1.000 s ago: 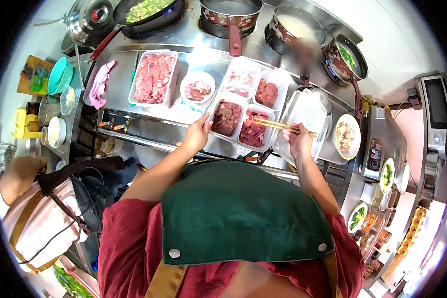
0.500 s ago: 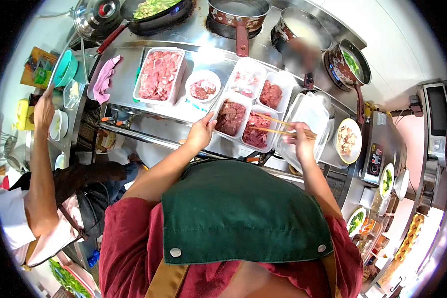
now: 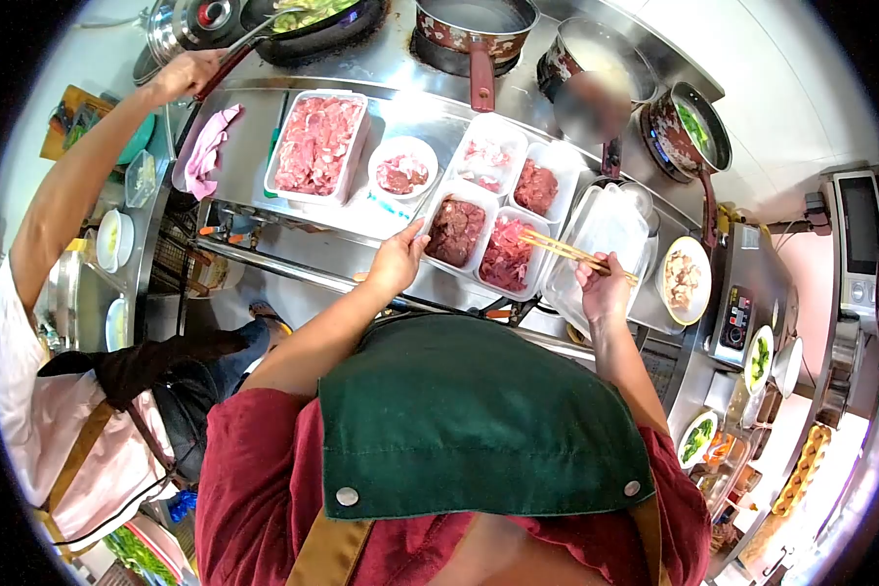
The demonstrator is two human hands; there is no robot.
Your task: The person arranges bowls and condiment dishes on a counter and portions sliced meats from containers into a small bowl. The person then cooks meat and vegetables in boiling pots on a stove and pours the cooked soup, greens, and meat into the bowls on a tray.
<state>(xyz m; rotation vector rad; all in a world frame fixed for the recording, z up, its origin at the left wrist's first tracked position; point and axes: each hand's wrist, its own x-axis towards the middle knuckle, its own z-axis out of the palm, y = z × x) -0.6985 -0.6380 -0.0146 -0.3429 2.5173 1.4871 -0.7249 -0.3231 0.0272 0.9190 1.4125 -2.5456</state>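
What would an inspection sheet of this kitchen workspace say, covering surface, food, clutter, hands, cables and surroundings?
Surface: steel counter, shiny.
Job's things: chopsticks, tips at the red meat; dark meat in the adjoining tub; two more small tubs of meat behind.
Clutter: pink cloth left of the large tub; clear lids right of the small tubs.
Left hand: fingers at the dark meat's tub, grip unclear.
Right hand: holds the chopsticks.
Grippers: nothing seen, only bare hands.
Cables: nothing seen on the counter.
Surroundings: co-worker's hand near the frying pan; pots behind; microwave far right.
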